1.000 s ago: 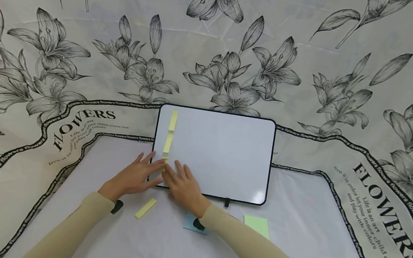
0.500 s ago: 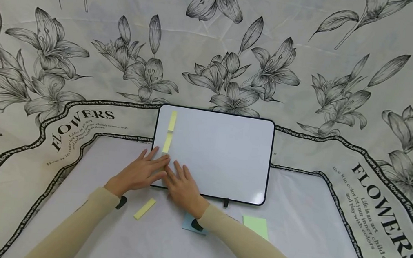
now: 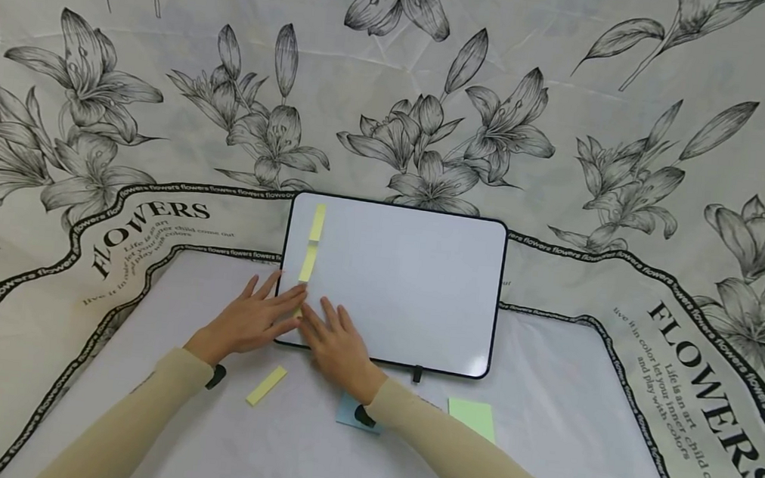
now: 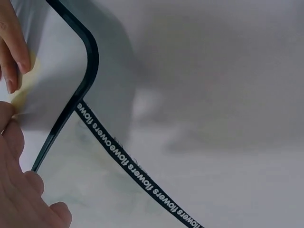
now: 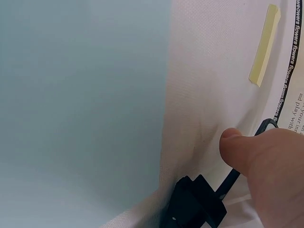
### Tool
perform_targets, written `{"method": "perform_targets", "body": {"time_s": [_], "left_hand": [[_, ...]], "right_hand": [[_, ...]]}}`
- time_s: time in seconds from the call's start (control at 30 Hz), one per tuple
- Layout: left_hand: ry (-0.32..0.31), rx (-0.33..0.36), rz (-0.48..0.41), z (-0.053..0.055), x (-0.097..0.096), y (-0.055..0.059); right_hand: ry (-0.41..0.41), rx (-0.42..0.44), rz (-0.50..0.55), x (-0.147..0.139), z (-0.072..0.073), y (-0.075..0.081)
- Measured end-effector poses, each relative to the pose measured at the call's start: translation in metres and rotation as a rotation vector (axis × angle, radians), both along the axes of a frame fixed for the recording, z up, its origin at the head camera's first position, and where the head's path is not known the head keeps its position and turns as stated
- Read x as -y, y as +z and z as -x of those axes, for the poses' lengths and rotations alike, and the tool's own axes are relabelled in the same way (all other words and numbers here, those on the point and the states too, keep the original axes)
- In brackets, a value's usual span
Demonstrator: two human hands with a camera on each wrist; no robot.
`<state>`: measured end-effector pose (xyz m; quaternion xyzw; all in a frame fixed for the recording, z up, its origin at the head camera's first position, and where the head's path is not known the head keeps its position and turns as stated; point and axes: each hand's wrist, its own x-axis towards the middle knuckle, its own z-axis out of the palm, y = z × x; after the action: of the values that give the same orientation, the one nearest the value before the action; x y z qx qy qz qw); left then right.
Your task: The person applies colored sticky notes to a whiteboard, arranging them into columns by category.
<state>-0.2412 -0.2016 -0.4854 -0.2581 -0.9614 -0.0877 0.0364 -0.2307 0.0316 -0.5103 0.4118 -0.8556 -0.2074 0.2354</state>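
On the white board [image 3: 406, 286], two yellow paper strips [image 3: 312, 242] run down near the left edge, end to end. Just below them, a third yellow strip [image 3: 297, 312] is mostly covered by fingers. My left hand [image 3: 245, 322] reaches in from the left, its extended fingertips touching this lower strip. From the other side my right hand [image 3: 341, 348] lies against the board, fingers straight, fingertips at the same strip. In the left wrist view, a bit of the yellow strip [image 4: 29, 85] shows between both hands. The right thumb [image 5: 251, 156] appears along the board's lower edge in the right wrist view.
A loose yellow strip [image 3: 266, 386] lies on the white tablecloth in front of the board. A blue paper square [image 3: 349, 416] sits partly under the right wrist, with a green one [image 3: 474, 418] farther right. A black foot [image 3: 418, 375] juts from the board's lower edge.
My left fingers have shifted up along the strip, covering its top end, then slightly back to the left. The right hand stays nearly in place.
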Motion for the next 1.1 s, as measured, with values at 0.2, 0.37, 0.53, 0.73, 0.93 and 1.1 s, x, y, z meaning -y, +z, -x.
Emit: {"method": "perform_targets", "body": {"time_s": [0.2, 0.37, 0.53, 0.73, 0.93, 1.1], "left_hand": [[0.026, -0.012, 0.036, -0.003, 0.002, 0.002], [0.017, -0.041, 0.038, -0.007, -0.002, 0.005], [0.007, -0.070, 0.026, -0.013, -0.006, 0.003], [-0.001, -0.026, 0.026, -0.024, -0.007, -0.006], [-0.011, 0.001, 0.052, -0.036, -0.008, -0.018], [-0.007, 0.046, 0.035, -0.046, -0.010, -0.026]], "right_hand": [[-0.008, -0.011, -0.004, -0.001, -0.001, 0.000], [0.015, -0.025, 0.035, -0.002, -0.001, -0.002], [0.065, 0.008, 0.096, -0.004, -0.002, 0.000], [0.105, 0.185, 0.196, -0.016, -0.010, 0.013], [0.124, 0.337, 0.328, -0.048, -0.026, 0.018], [0.133, 0.457, 0.472, -0.074, -0.038, 0.021]]}}
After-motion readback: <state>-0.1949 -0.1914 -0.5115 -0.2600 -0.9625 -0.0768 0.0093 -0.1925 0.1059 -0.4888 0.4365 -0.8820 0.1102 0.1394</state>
